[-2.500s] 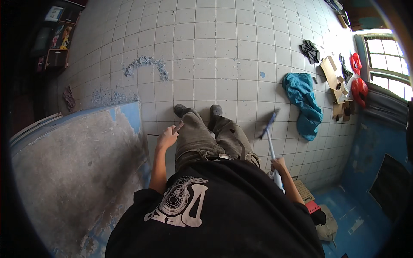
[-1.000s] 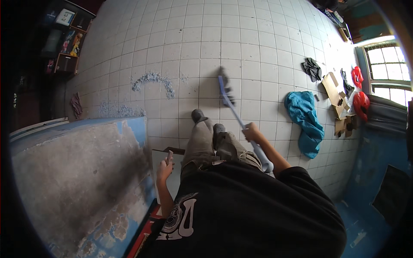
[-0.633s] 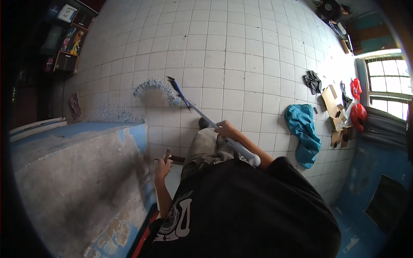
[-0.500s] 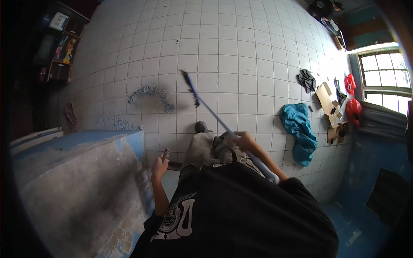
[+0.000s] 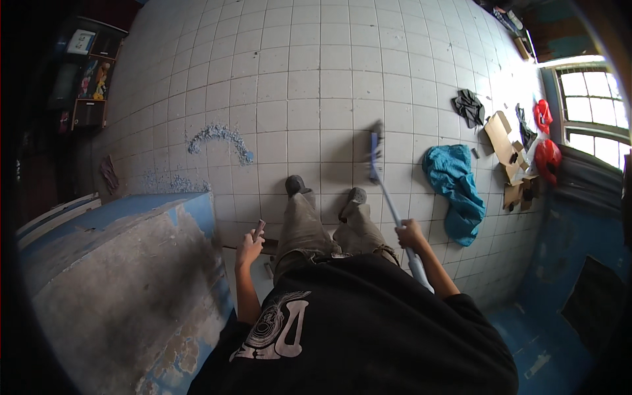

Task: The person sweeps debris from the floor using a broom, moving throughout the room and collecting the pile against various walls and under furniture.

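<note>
My right hand (image 5: 411,234) is wrapped round the light grey handle of a broom (image 5: 392,205). Its blue head with dark bristles is at floor level ahead of my right foot, slightly smeared by motion. The handle's rear end passes beside my right forearm. On the other side, my left hand (image 5: 249,250) is closed round a short brown stick-like piece (image 5: 259,229) that pokes up past the fingers; what it belongs to cannot be made out. A curved line of pale blue chips (image 5: 220,133) lies on the tiles ahead and to the left.
More chips (image 5: 176,182) lie along a peeling blue-grey block (image 5: 118,263) at left. Rightward are a teal cloth (image 5: 454,191), a black cloth (image 5: 469,107), an opened cardboard box (image 5: 505,148) and red bags (image 5: 548,160) below a window. A shelf unit (image 5: 91,82) stands far left.
The broom has swung right, its head going from ahead of my left foot to ahead of my right. My right hand moved right with it. Both shoes now show, farther apart.
</note>
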Demonstrator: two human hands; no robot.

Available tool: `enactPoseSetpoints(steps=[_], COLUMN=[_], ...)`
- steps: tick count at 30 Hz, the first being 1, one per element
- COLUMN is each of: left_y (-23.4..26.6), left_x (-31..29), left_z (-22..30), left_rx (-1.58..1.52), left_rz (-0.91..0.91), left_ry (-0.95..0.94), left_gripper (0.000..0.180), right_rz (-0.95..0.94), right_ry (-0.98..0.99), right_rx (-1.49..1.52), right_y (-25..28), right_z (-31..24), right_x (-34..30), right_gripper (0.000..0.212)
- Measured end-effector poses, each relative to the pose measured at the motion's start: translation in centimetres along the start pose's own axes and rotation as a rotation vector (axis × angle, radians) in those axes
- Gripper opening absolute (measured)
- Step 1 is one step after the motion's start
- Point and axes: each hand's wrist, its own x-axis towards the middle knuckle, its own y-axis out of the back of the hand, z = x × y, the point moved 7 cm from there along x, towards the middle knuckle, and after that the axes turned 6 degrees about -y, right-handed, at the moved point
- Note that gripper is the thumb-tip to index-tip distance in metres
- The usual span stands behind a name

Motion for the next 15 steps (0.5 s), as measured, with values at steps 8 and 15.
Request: enactPoseSetpoints(steps=[8, 15], left_y=[-8.3, -8.5], left_x=[-6.7, -9.6], left_z=[4.1, 6.5], left_rx=[-0.075, -0.102], left_rz=[0.014, 0.109], left_ry=[0.050, 0.066], left_gripper=[0.027, 0.027], right_rz=[-0.237, -0.424], right_ry=[0.459, 0.432], right_rx=[-0.242, 0.036], right_y=[-11.1, -8.0], right_z=[-5.1, -7.7], right_x=[7.9, 4.7], right_gripper=[0.025, 0.028])
